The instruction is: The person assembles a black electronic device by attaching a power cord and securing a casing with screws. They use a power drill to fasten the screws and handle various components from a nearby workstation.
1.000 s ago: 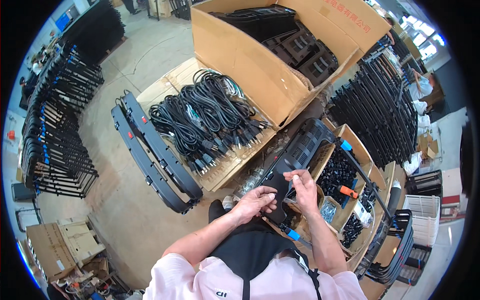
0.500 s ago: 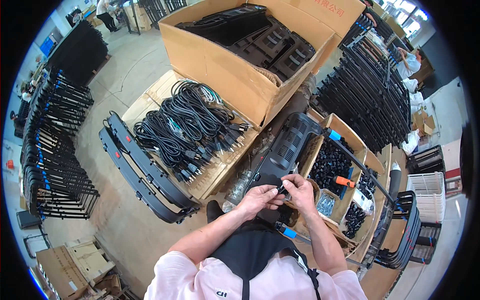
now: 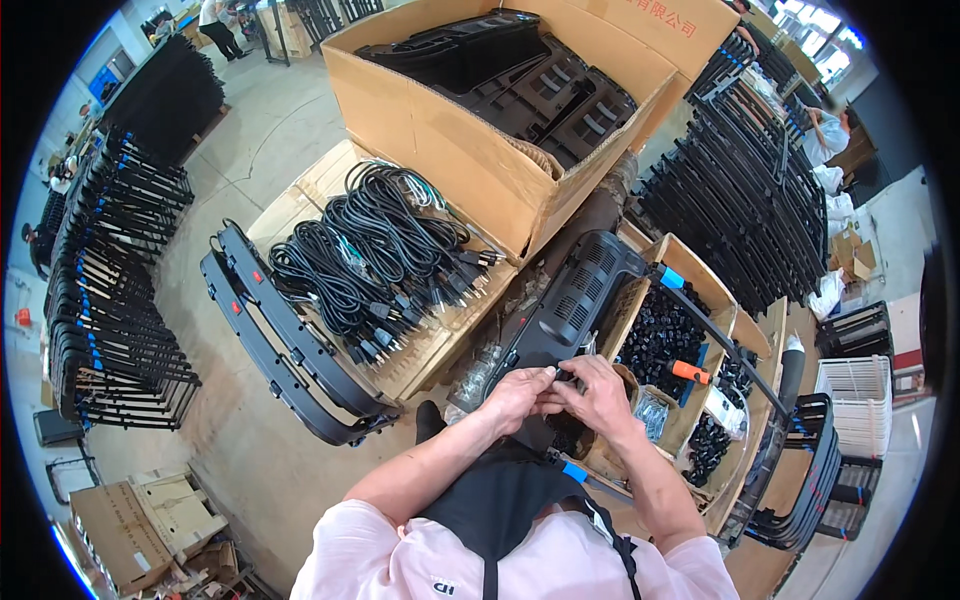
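Observation:
My left hand (image 3: 521, 398) and my right hand (image 3: 598, 395) meet over the near end of a black plastic cover (image 3: 570, 310) with vent slots. The fingers of both are bent and pinched together at the tips. Whatever lies between them is small and mostly hidden; I cannot make out its kind. Just right of my hands is a wooden parts tray (image 3: 665, 240) in compartments. It holds many small black plastic parts (image 3: 660, 325) and a heap of silver screws (image 3: 651, 415). An orange-handled tool (image 3: 690, 371) lies across a divider.
Left of the cover, coiled black power cords (image 3: 385, 250) lie on cardboard, beside two curved black housings (image 3: 290, 345). A large carton (image 3: 440, 110) of black panels stands beyond. Black frames are stacked at left (image 3: 120, 280) and right (image 3: 730, 210). A black bar with blue tape (image 3: 725, 330) crosses the tray.
My right hand has turned over slightly, its fingers now curling over the left fingertips and covering the small dark piece seen between them before. The view has shifted slightly.

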The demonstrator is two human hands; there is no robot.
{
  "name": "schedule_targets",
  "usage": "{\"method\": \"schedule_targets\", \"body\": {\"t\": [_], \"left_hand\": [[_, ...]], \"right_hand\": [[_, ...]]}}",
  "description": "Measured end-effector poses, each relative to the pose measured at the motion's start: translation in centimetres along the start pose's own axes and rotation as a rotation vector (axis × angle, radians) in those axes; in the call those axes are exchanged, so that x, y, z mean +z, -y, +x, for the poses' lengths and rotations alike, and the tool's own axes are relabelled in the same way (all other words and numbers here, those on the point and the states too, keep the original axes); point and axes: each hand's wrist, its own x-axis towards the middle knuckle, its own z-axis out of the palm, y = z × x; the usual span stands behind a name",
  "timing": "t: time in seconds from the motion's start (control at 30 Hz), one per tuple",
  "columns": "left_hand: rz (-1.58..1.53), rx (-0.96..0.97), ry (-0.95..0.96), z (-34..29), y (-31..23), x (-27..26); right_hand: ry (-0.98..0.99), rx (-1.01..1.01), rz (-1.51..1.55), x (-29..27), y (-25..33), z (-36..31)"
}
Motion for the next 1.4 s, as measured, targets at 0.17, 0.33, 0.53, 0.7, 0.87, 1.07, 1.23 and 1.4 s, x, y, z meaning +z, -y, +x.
{"method": "schedule_targets", "body": {"t": [0.17, 0.33, 0.53, 0.7, 0.87, 1.07, 1.23, 1.4], "left_hand": [[-0.064, -0.009, -0.036, -0.3, -1.9, 2.0], [0.033, 0.006, -0.002, -1.9, -1.6, 1.4], [0.054, -0.017, -0.052, -4.0, 0.8, 0.7], [0.048, -0.011, -0.088, -4.7, 1.8, 0.8], [0.102, 0.051, -0.095, -4.5, 1.7, 1.6], [0.059, 0.057, -0.15, -4.9, 2.2, 2.6], [0.107, 0.025, -0.157, -4.4, 4.1, 4.4], [0.173, -0.033, -0.132, -3.8, 6.1, 6.3]], "right_hand": [[-0.095, 0.008, -0.055, -0.4, -3.1, 3.3], [-0.258, 0.028, -0.198, -1.0, -8.7, 10.8], [-0.185, 0.07, -0.223, 1.6, -13.2, 15.9], [-0.147, 0.075, -0.238, 1.9, -13.5, 16.6], [-0.202, 0.13, -0.164, 0.6, -13.6, 15.7], [-0.125, 0.255, -0.016, -3.9, -14.4, 5.6], [0.493, 0.479, -0.352, -0.5, -22.4, -7.4], [0.425, 0.408, -0.335, 3.8, -23.7, -11.1]]}}
